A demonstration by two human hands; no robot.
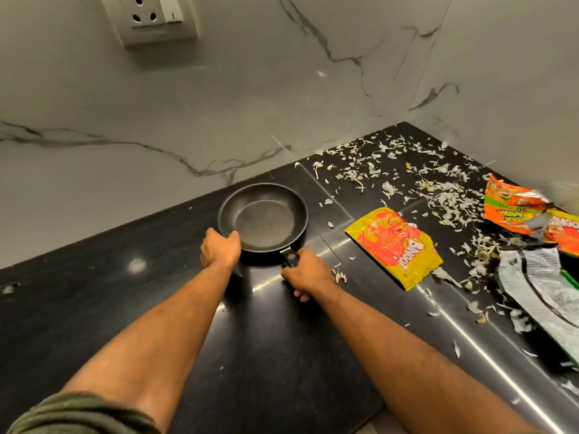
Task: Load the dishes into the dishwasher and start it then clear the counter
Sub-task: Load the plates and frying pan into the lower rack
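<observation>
You see a black pan (263, 222) on the glossy black worktop (94, 292), a yellow-and-red snack packet (393, 247), pale scattered peelings (445, 195), and a grey-veined white marble wall (188, 120).

Dim, even indoor light; glare streaks on glossy black counter (238, 339); wide-angle bending and blur toward 3 o'clock edge.

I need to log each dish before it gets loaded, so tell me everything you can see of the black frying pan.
The small round black frying pan looks like non-stick metal, empty, with a greyish film on its base. It sits upright on the black stone counter near the marble wall. The left hand grips its near rim; the right hand grips its short black handle.
</observation>
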